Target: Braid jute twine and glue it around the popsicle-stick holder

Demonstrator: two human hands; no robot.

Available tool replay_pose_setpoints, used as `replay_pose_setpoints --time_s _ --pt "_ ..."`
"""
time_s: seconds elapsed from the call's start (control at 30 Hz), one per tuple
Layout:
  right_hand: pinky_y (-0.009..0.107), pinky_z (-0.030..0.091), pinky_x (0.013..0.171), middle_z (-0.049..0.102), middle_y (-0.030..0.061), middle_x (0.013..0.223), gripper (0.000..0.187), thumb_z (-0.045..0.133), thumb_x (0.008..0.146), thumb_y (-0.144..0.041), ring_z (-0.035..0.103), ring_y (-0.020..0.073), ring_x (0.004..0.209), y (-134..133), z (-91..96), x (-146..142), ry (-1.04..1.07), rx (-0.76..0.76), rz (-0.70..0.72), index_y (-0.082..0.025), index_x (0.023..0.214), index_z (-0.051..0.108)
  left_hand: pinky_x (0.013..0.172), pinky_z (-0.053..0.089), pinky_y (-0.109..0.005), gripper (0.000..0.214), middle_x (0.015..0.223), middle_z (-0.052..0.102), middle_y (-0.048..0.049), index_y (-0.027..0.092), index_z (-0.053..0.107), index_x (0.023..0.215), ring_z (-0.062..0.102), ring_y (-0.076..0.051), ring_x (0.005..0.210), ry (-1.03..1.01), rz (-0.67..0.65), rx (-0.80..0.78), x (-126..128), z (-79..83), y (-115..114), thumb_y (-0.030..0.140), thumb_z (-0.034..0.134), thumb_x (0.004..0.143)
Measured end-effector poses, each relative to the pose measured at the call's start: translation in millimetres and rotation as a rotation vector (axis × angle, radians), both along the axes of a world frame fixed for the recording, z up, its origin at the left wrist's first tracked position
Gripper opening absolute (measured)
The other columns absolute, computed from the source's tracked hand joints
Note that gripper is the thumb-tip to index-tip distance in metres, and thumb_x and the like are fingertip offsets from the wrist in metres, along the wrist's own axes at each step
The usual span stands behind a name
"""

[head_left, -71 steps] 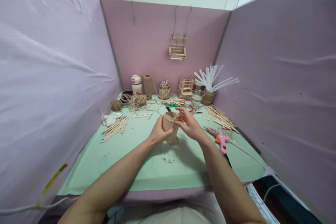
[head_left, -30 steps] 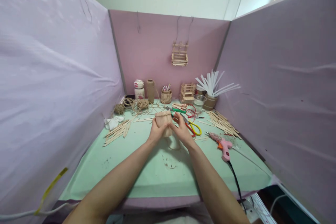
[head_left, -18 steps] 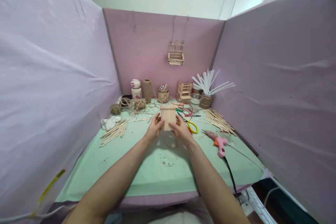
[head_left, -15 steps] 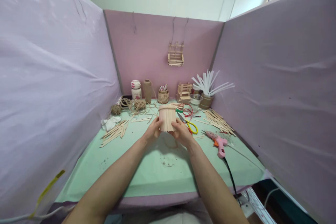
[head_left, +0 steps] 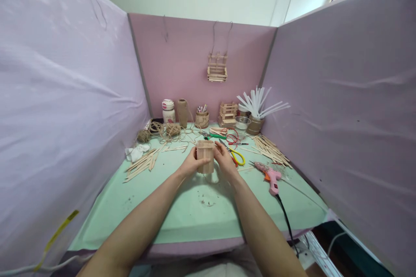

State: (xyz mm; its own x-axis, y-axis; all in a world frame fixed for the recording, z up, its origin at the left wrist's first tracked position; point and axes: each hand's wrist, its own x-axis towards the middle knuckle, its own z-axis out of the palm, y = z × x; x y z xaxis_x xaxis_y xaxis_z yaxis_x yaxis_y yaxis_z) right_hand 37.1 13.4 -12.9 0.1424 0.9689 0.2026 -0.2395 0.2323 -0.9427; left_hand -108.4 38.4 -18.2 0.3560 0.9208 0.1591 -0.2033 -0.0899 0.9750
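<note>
A small cup made of upright wooden sticks (head_left: pixel 205 156) stands upright over the middle of the green table (head_left: pixel 182 212). My left hand (head_left: pixel 190 166) wraps its left side with curled fingers. My right hand (head_left: pixel 225 163) grips its right side, fingers on the rim. Whether the cup's base touches the table is hidden by my hands.
Yellow-handled scissors (head_left: pixel 237 156) and a pink glue gun (head_left: pixel 268 175) with a black cord lie to the right. Loose wooden sticks (head_left: pixel 143 162) lie left, more sticks (head_left: pixel 272 148) right. Twine, jars, a stick crate and white rods line the back wall. Purple panels enclose three sides.
The stick cup came down from a raised position to a lower one near the table. Both hands kept their hold on it. The view shifted slightly.
</note>
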Motion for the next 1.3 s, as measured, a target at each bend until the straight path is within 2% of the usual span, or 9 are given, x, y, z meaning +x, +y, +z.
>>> replay_pose_setpoints --time_s 0.17,0.3,0.43,0.53,0.67,0.8,1.0,1.13,1.3 --pt "0.039 0.047 0.092 0.066 0.0084 0.109 0.068 0.072 0.068 -0.044 0.061 0.0231 0.103 -1.9 -0.8 0.9 -0.037 -0.014 0.019 -0.021 0.126 0.047 0.094 0.044 -0.041 0.073 0.123 0.057 -0.0116 0.019 0.048 0.119 0.054 -0.028 0.114 -0.007 -0.067 -0.017 4.4 -8.3 -2.4 0.035 0.082 0.056" --pt "0.039 0.047 0.093 0.064 0.0081 0.115 0.065 0.07 0.07 -0.043 0.06 0.0225 0.106 -2.2 -3.4 1.2 -0.018 0.019 0.046 -0.022 0.126 0.044 0.088 0.047 -0.037 0.06 0.122 0.059 -0.0083 0.025 0.048 0.119 0.057 -0.025 0.109 -0.104 -0.069 -0.127 1.5 -4.5 -1.9 0.047 0.071 0.068" --pt "0.038 0.045 0.096 0.061 0.0072 0.12 0.067 0.071 0.07 -0.041 0.057 0.0226 0.111 -3.5 -2.4 1.6 -0.024 0.043 0.056 -0.024 0.128 0.043 0.086 0.046 -0.033 0.054 0.122 0.059 -0.0068 0.026 0.05 0.116 0.056 -0.023 0.11 -0.104 -0.103 -0.099 -3.7 1.0 -2.7 0.044 0.071 0.07" --pt "0.038 0.044 0.098 0.058 0.0078 0.124 0.069 0.071 0.07 -0.04 0.055 0.0228 0.114 -3.5 -2.3 1.6 -0.001 0.071 0.07 -0.024 0.13 0.041 0.088 0.046 -0.034 0.059 0.126 0.057 -0.0077 0.027 0.048 0.121 0.055 -0.025 0.113 -0.115 -0.135 -0.069 -5.6 3.2 -3.8 0.046 0.071 0.069" --pt "0.039 0.045 0.096 0.056 0.0093 0.126 0.07 0.07 0.071 -0.041 0.056 0.0237 0.113 -2.2 -4.1 1.5 0.047 0.106 0.094 -0.024 0.132 0.039 0.093 0.044 -0.038 0.079 0.13 0.054 -0.0123 0.022 0.046 0.126 0.051 -0.03 0.119 -0.082 -0.221 0.02 -5.3 5.3 -4.5 0.04 0.081 0.057" --pt "0.039 0.045 0.096 0.057 0.0099 0.125 0.073 0.071 0.069 -0.044 0.055 0.0235 0.114 -1.8 -4.2 2.0 0.003 0.084 0.09 -0.023 0.132 0.039 0.095 0.043 -0.041 0.077 0.128 0.056 -0.0128 0.019 0.046 0.127 0.051 -0.031 0.119 0.006 -0.241 0.033 -4.7 5.6 -4.8 0.031 0.081 0.059" --pt "0.04 0.041 0.1 0.049 0.0112 0.136 0.083 0.061 0.07 -0.063 0.047 0.0234 0.124 0.4 -6.7 0.8 -0.013 0.066 0.105 -0.025 0.138 0.033 0.093 0.045 -0.045 0.072 0.125 0.059 -0.0163 0.017 0.052 0.122 0.054 -0.035 0.115 -0.119 -0.187 -0.161 -10.1 4.8 1.7 0.043 0.079 0.06" --pt "0.043 0.042 0.097 0.052 0.011 0.132 0.072 0.054 0.074 -0.066 0.05 0.023 0.121 -1.1 -7.6 -1.7 0.015 0.007 0.143 -0.027 0.133 0.04 0.096 0.044 -0.049 0.071 0.119 0.062 -0.0181 0.014 0.058 0.114 0.053 -0.037 0.117 -0.214 -0.163 -0.247 -21.8 7.3 10.3 0.058 0.072 0.06" --pt "0.039 0.047 0.091 0.058 0.0097 0.122 0.058 0.061 0.072 -0.061 0.054 0.0217 0.113 -3.5 -4.5 -2.0 0.032 -0.068 0.136 -0.026 0.118 0.052 0.098 0.043 -0.049 0.073 0.115 0.064 -0.0169 0.013 0.057 0.116 0.053 -0.035 0.117 -0.301 -0.087 -0.332 -35.9 10.2 18.9 0.066 0.063 0.065"
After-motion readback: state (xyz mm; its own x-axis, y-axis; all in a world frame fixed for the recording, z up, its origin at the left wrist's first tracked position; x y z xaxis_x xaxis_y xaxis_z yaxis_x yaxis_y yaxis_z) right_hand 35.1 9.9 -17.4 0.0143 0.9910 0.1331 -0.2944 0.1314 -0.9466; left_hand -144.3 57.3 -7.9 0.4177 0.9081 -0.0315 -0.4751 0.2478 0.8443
